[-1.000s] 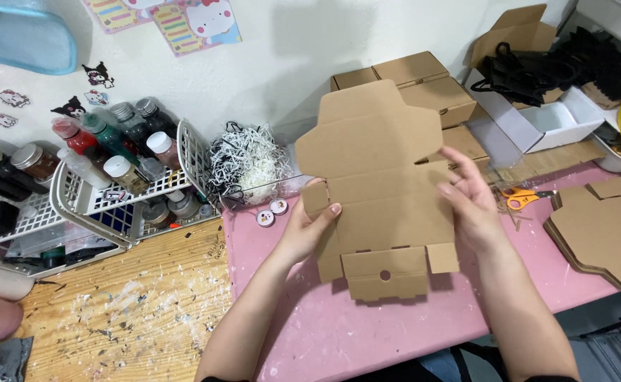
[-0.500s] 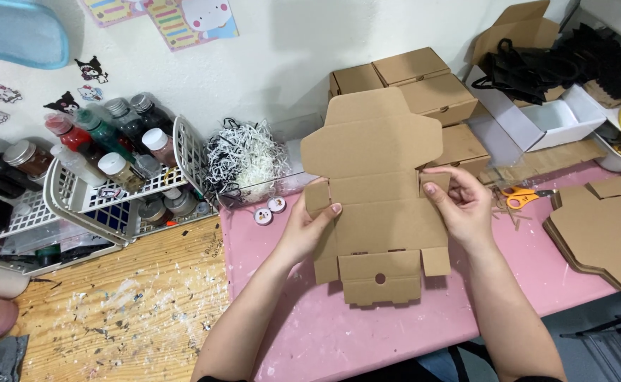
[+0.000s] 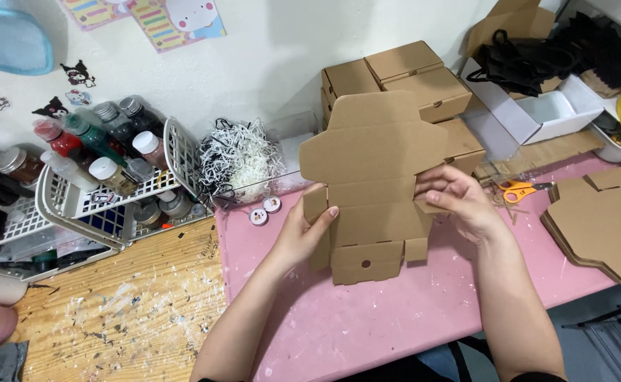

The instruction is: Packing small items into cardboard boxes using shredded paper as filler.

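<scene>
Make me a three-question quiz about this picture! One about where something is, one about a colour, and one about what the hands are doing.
1. Where are the scissors?
A. On the pink mat, right of the cardboard
B. In the white basket
C. On the wooden table

2. What colour are the scissors' handles?
A. Blue
B. Orange
C. Green

3. How is the cardboard right now?
A. Lying alone, untouched
B. Folded into a shut box
C. An unfolded cutout held by both hands

Answers:
1. A: the scissors lie on the pink mat beyond the right hand.
2. B: the handles show orange.
3. C: the left hand and the right hand grip its side flaps, and it is still spread open.
</scene>
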